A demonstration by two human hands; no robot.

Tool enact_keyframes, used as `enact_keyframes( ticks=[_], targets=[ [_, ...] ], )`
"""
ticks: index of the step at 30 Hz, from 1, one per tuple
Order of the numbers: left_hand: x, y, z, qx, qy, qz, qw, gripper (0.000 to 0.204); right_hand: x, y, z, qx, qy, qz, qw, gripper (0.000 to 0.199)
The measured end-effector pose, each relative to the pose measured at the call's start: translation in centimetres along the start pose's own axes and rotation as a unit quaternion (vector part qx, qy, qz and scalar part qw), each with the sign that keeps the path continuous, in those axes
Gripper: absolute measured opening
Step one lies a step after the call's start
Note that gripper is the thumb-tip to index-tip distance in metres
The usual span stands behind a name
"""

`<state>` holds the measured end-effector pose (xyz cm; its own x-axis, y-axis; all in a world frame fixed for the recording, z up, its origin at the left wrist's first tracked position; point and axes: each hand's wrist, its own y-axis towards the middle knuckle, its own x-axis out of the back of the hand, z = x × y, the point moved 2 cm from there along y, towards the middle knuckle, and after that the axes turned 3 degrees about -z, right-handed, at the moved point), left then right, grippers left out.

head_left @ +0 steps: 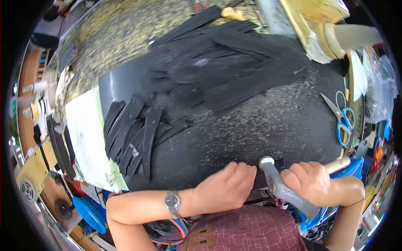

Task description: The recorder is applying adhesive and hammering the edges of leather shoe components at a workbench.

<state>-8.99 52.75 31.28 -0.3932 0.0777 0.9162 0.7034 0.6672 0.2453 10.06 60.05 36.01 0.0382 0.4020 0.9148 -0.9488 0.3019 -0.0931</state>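
Observation:
My right hand [307, 182] is wrapped round a hammer [278, 184] with a grey metal head and a pale wooden handle. The hammer's round face is at a black strip [260, 180] by the near edge of the dark work surface; whether it touches cannot be told. Close on the left, my left hand [228, 186] is closed with curled fingers on that strip, most of which it hides. Farther left lies a bundle of short black strips [148, 138]. A large heap of longer black strips [234, 94] covers the far middle.
Blue-handled scissors [344, 123] lie at the right edge of the black mat [192, 154]. White paper [83, 134] is on the left. A thick pale pipe [356, 37] stands at the far right. A blue crate [351, 169] is beside my right forearm, a blue round lid [88, 214] lower left.

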Motion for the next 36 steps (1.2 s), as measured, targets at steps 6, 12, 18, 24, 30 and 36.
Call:
enact_keyframes(
  ticks=[6, 12, 18, 24, 30, 36],
  targets=[
    [0.3, -1.6, -0.4, 0.005, 0.067, -0.022, 0.998, 0.035, 0.5, 1.9, 0.2, -0.015, 0.054, 0.057, 0.997, 0.031],
    [-1.4, -3.0, -0.4, 0.117, -0.011, -0.148, 0.982, 0.027, -0.4, 2.3, 2.1, -0.102, 0.024, 0.001, 0.994, 0.019],
    [-3.2, -3.4, -1.4, 0.136, 0.096, -0.269, 0.948, 0.013, -2.4, 0.2, 2.1, -0.141, -0.030, -0.021, 0.989, 0.016],
    [-5.2, -3.8, -0.9, 0.199, 0.082, -0.346, 0.913, 0.021, -3.5, -0.1, 1.2, -0.133, -0.109, -0.071, 0.983, 0.027],
    [-1.3, -6.0, -3.3, 0.270, -0.029, -0.278, 0.921, 0.043, -3.5, -0.2, 0.6, -0.151, -0.109, -0.090, 0.978, 0.025],
    [-0.6, -10.3, -8.2, 0.115, -0.202, -0.010, 0.973, 0.023, -2.6, 2.0, 3.8, -0.138, -0.127, -0.108, 0.976, 0.023]
  ],
)
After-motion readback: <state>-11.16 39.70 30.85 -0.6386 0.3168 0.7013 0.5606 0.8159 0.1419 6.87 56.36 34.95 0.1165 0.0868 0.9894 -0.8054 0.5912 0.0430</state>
